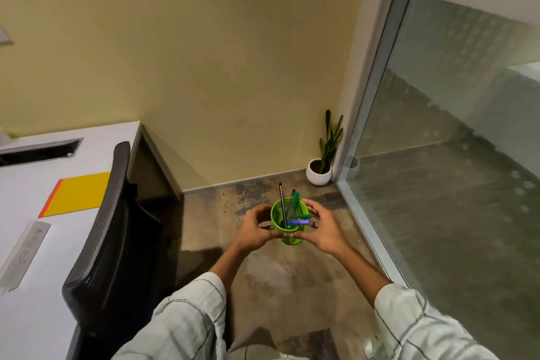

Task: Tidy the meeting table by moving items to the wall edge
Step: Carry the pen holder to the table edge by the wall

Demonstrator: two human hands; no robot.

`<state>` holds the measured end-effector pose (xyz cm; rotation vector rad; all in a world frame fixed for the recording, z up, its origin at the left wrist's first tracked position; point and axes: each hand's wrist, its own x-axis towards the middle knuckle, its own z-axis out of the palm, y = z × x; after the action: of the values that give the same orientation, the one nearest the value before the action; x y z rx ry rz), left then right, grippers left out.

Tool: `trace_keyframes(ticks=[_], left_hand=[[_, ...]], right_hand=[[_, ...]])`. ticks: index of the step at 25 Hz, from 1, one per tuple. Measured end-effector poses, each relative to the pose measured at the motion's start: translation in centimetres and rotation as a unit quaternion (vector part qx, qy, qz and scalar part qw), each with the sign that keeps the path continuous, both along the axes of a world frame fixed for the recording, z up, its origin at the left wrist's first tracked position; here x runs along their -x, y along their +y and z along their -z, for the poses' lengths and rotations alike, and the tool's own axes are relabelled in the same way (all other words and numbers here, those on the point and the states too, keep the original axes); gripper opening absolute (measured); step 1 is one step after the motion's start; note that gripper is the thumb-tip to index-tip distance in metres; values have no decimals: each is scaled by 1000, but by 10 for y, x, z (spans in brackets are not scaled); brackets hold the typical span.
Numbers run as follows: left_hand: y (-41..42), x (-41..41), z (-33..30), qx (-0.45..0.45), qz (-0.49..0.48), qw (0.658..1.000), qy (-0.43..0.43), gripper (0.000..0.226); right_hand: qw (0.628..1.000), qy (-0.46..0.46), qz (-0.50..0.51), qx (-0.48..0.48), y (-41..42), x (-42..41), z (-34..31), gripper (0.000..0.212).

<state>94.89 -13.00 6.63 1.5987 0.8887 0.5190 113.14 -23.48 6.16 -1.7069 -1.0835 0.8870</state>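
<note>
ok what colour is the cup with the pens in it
Bright green cup, held between the left hand and the right hand; seen in the head view.

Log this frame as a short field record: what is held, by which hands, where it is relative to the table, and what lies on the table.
held item: green pen cup with pens and a dark ruler-like stick standing in it
left hand: fingers curled round the cup's left side
right hand: cupped on the cup's right side
cup position: in the air over the floor, right of the table
table: yellow pad, grey name plate
nearby: black chair, potted plant in the corner
</note>
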Motion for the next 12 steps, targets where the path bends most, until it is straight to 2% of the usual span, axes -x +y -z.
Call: trace_keyframes(ticks=[5, 12], left_hand=[[53, -22, -6, -9, -46, 999, 4, 64], [168, -33, 5, -19, -86, 996, 6, 67]], right_hand=[[999, -6, -32, -9, 69, -28, -4, 102], [998, 9, -58, 3, 201, -48, 15, 94]])
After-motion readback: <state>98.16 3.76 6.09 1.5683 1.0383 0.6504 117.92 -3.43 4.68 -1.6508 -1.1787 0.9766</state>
